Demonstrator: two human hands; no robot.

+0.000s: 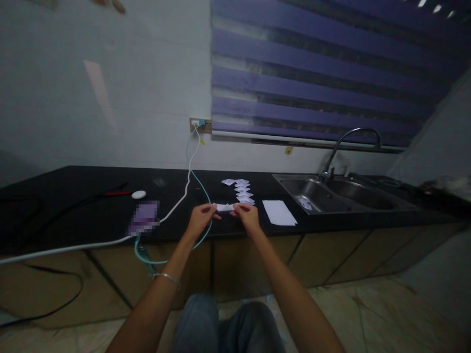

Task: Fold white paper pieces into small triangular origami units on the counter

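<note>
My left hand point(200, 217) and my right hand point(248, 216) are both closed on a small folded white paper point(224, 207), one at each end, just above the front part of the black countertop point(73, 206). Behind the paper lies a row of several small folded white paper pieces point(243, 190). A flat white sheet point(278, 212) lies to the right of my right hand. A bracelet is on my left wrist.
A steel sink point(331, 196) with a curved tap point(353, 142) sits at the right. White and teal cables point(191, 171) run from a wall socket point(200, 125) across the counter. A blurred patch point(144, 217), a white oval object point(139, 194) and a red pen point(116, 193) lie at left.
</note>
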